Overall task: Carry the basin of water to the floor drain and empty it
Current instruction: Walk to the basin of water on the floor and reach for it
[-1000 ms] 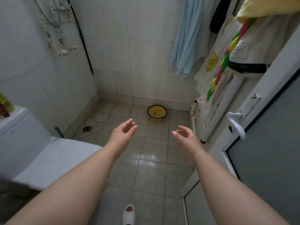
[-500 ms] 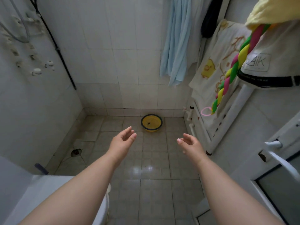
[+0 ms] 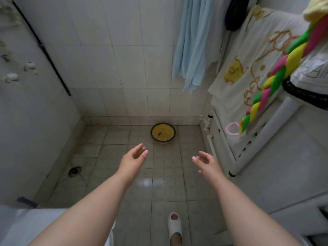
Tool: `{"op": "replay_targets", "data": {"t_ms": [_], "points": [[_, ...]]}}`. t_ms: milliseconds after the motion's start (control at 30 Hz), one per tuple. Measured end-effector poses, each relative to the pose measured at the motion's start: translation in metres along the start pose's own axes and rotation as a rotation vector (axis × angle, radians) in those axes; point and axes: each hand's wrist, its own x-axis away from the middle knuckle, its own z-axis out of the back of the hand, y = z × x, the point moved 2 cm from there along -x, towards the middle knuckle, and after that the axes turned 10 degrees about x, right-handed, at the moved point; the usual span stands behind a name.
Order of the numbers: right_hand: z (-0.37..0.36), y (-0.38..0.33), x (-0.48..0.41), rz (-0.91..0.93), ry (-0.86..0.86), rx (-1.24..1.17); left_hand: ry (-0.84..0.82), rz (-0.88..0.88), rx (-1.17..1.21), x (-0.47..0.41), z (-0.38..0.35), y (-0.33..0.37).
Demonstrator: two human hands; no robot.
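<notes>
Two bare hands, left hand and right hand, fingers spread and empty: I note the round yellow dark-rimmed plastic basin at twelve o'clock, round metal floor drain at nine; glossy tiled floor risks slips, sloshing.

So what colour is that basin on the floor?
The round plastic basin is yellow with a dark blue rim, seen in the head view.

Both bare hands, left hand and right hand, reach empty and open-palmed toward the round yellow dark-rimmed plastic basin on the grey tiled floor, round metal floor drain to the left.
</notes>
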Motion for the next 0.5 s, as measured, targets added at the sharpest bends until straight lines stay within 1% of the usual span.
{"op": "replay_targets", "data": {"t_ms": [333, 500], "points": [[0.02, -0.078, -0.141, 0.053, -0.05, 0.029, 0.03, -0.034, 0.006, -0.131, -0.057, 0.049], [0.027, -0.1, -0.182, 0.085, -0.079, 0.061, 0.055, -0.036, 0.017, -0.166, -0.078, 0.058]]}}
